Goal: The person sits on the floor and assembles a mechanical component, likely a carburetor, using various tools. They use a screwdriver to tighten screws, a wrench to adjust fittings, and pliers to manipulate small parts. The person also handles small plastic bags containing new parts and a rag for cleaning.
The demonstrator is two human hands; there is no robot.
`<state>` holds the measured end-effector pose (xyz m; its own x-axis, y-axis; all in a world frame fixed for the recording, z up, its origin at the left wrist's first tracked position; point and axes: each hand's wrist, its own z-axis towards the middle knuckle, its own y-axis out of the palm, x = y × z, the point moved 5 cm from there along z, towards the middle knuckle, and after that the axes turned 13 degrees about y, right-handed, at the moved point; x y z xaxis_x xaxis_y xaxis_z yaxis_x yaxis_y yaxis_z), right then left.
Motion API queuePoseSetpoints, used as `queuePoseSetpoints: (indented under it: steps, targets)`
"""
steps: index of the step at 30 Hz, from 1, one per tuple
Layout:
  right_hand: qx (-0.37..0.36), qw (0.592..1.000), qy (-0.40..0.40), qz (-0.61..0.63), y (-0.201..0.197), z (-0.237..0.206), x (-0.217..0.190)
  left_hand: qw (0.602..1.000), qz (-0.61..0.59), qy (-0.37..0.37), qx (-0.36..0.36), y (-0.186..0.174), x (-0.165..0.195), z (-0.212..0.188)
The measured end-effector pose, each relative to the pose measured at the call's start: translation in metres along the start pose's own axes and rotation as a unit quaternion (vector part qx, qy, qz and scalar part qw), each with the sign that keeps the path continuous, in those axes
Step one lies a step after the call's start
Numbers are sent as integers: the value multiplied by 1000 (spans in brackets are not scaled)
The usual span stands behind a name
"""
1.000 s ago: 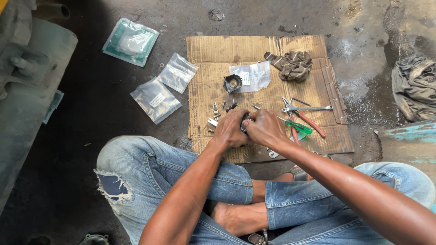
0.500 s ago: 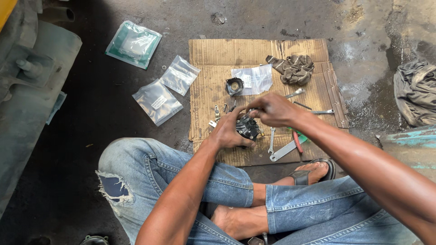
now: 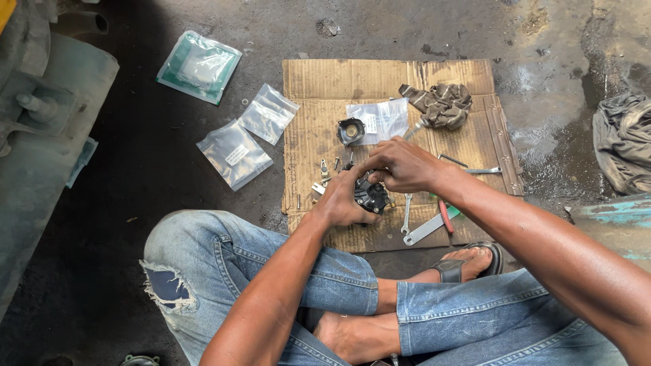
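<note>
Seated cross-legged on a stained, rough concrete floor [image 3: 203, 271] in torn blue jeans; both hands closed on one small black ribbed mechanical part [image 3: 371, 196], round and lumpy, held just above the near edge of a flattened sheet of corrugated cardboard [image 3: 380, 78]; left hand [image 3: 342, 202] cupped under and around its left side, right hand [image 3: 400, 165] curled over its top, fingertips pinching down; on the cardboard, one dark round metal cap [image 3: 350, 131] resting partly on one clear plastic bag [image 3: 383, 118]; one crumpled grey-brown rag [image 3: 439, 105] at the far right corner; one flat silvery wrench [image 3: 424, 232] near the right foot, one slim spanner [image 3: 407, 213] beside it, one red-handled tool [image 3: 445, 215] touching a green scrap; one thin metal tool [image 3: 483, 170] beyond the right wrist; a few tiny bolts and brackets [image 3: 324, 169] scattered left of the hands, too small to count surely; off the cardboard, two clear crinkled plastic pouches [image 3: 234, 154] side by side, one teal-edged sealed packet [image 3: 199, 66] further off; one grey cloth heap [image 3: 624, 139] at the right edge.
</note>
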<state>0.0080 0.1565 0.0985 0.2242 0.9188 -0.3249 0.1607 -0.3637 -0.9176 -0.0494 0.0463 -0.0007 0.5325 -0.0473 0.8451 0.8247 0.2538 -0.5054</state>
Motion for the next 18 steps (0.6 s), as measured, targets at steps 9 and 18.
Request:
queuePoseSetpoints:
  steps: [9, 18]
  targets:
    - [11, 1000, -2, 6, 8, 1, 1, 998, -24, -43, -38, 0, 12, 4]
    - [58, 998, -38, 0, 13, 0, -2, 1000, -26, 2, 3, -6, 24, 5]
